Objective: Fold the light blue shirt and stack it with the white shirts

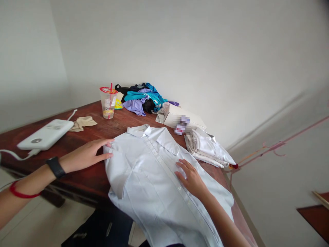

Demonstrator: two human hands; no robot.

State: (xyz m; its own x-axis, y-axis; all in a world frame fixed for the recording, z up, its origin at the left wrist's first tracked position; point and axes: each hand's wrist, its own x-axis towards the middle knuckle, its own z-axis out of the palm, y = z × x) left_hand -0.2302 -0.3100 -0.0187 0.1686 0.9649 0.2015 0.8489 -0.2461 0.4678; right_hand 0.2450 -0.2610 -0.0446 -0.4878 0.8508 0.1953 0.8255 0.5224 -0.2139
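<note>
A white button-up shirt (pixel 151 175) lies spread front side up on the dark wooden table (pixel 84 151), its collar toward the wall and its lower part toward me. My left hand (pixel 96 151) touches the shirt at the shoulder and sleeve edge on the left, thumb and fingers apart. My right hand (pixel 189 176) rests on the shirt front beside the button strip, with its fingers spread. Neither hand grips the cloth. The shirt's bottom hem runs out of view.
A white power bank (pixel 46 133) with a cable lies left, near a beige cloth (pixel 83 122). Behind stand a plastic cup with a straw (pixel 108 104) and a heap of coloured clothes (pixel 144 97). Folded white garments (pixel 205 145) and a white box (pixel 183 115) sit right. A pink cord (pixel 282 142) stretches rightward.
</note>
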